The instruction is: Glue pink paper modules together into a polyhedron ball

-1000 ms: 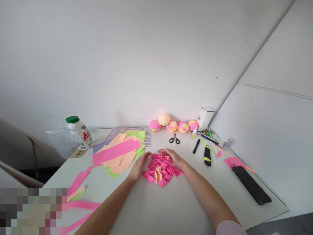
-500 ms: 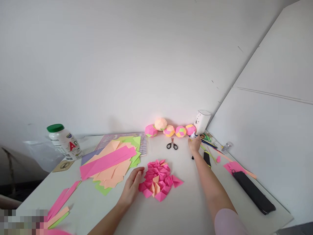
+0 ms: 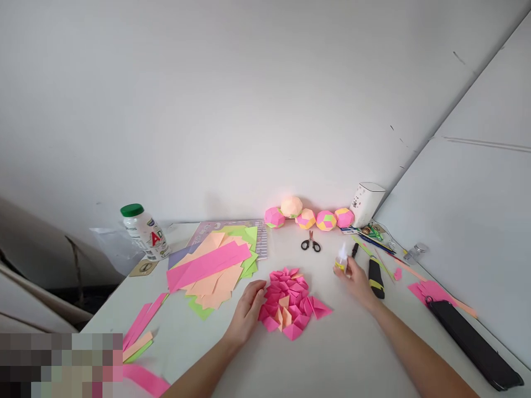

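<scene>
My left hand [image 3: 248, 310] lies flat and open on the white table [image 3: 332, 359], its fingertips touching the left edge of a pile of folded pink and peach paper pieces [image 3: 290, 301]. To the right of the pile, my right hand [image 3: 355, 279] is closed around a small clear glue bottle [image 3: 342, 258] with a yellow label, held upright just above the table.
Sheets of pink, peach and green paper [image 3: 215, 268] lie left of the pile. Several paper balls [image 3: 307, 218], scissors [image 3: 311, 243], a white box [image 3: 367, 203], pens, a black-and-yellow cutter [image 3: 375, 278] and a black case [image 3: 473, 342] sit behind and right. A green-capped bottle [image 3: 145, 232] stands left.
My right hand left the paper pile, reached to the back right by the white box, and came back toward the pile holding the glue bottle. My left hand stayed at the pile's left edge.
</scene>
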A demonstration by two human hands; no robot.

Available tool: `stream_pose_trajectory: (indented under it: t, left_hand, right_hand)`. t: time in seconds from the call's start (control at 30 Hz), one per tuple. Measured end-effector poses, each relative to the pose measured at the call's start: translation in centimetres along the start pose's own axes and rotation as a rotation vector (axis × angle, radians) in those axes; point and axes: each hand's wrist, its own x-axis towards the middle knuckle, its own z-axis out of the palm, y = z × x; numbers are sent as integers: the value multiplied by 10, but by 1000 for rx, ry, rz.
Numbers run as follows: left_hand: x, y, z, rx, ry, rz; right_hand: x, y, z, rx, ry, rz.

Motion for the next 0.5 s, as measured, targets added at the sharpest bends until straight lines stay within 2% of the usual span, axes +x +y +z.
stream_pose_trajectory:
  t: [0.07, 0.13, 0.33, 0.5]
  left_hand:
    - [-1, -1, 1, 11, 6, 21]
    - [-3, -1, 2, 39, 16, 51]
    - [-8, 0, 3, 113, -40, 54]
    - [-8, 0, 3, 105, -37, 29]
  right_hand:
    - [-26, 4, -2, 18, -68, -12]
    - [-38, 9, -2, 35, -119, -23]
    - [-32, 16, 1, 55, -151, -6]
    - [-35, 20, 0, 75, -186, -19]
